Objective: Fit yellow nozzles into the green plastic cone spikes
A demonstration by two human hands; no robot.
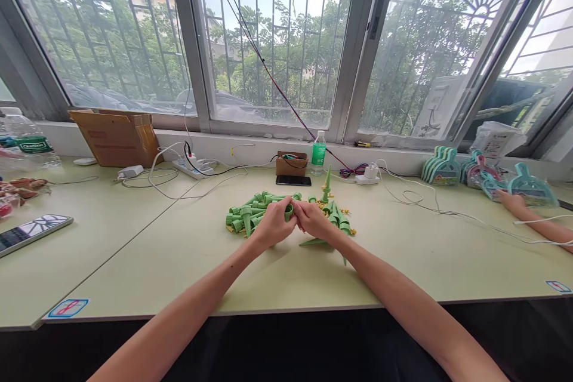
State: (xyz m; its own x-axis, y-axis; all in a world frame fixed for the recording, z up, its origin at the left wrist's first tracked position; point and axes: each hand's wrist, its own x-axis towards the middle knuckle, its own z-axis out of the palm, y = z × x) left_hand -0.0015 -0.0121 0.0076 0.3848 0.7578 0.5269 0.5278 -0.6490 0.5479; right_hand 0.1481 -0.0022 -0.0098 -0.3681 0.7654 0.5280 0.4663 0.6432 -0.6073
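Note:
My left hand (276, 224) is closed around a green plastic watering spike (289, 211), whose round hollow end faces me. Against its fingertips my right hand (313, 219) is pinched; whatever is between those fingers is hidden. A pile of similar green spikes (248, 219) lies beside and behind my left hand. More green spikes (344, 224) lie past my right hand, mixed with small yellow plastic pieces (345, 211). One spike (327, 182) stands point up behind them.
A cardboard box (116, 138), power strip (193, 168), small brown box (290, 164), black phone (293, 181) and water bottle (318, 153) line the back. White cables (441, 211) cross the table (147, 268). At right, another person's hand (514, 203) touches small dustpan sets (495, 186).

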